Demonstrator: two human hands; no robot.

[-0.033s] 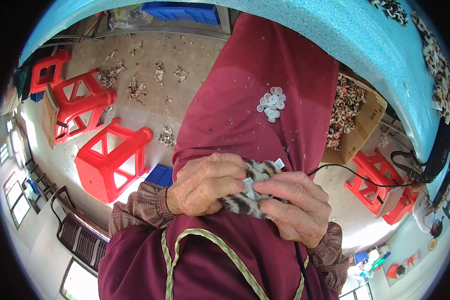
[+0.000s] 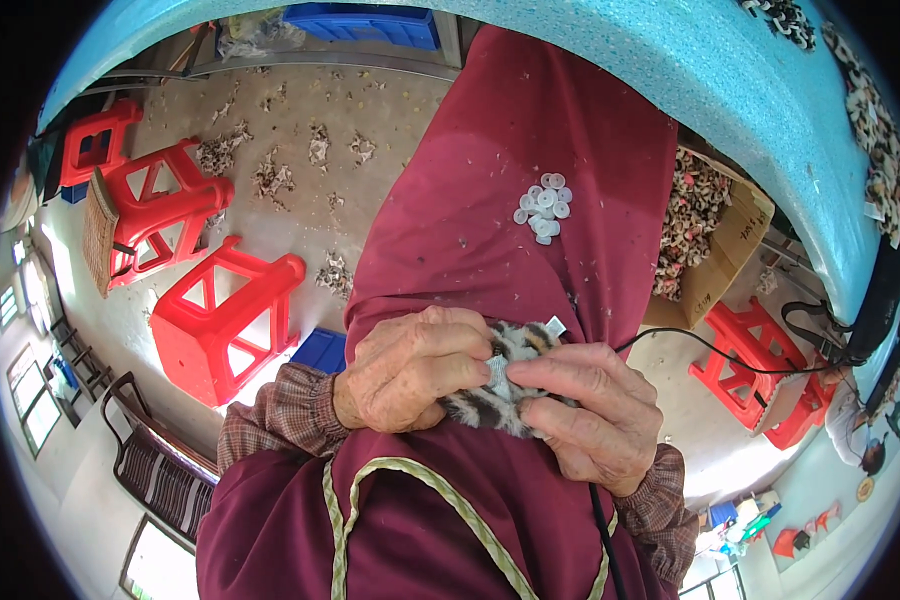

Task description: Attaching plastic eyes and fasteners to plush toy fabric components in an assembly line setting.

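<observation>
A: What are the 2 hands doing?
B: The left hand point(image 2: 410, 370) and right hand point(image 2: 595, 415) pinch a furry striped piece point(image 2: 500, 400) between them, near the body, over the dark red apron point(image 2: 490, 200).
A: And farther out?
B: White rings point(image 2: 543, 210) sit on the apron. On the right, a cardboard box point(image 2: 735, 250) is full of more furry pieces point(image 2: 690, 215). Red stools point(image 2: 220, 320) lie on the left.

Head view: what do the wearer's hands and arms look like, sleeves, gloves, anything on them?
Both hands are bare: no gloves, and no rings or watch visible. The left hand and the right hand come out of checked brown-red sleeves with gathered cuffs; the left cuff shows plainly, the right cuff partly. A maroon apron with pale green piping covers the lap.
</observation>
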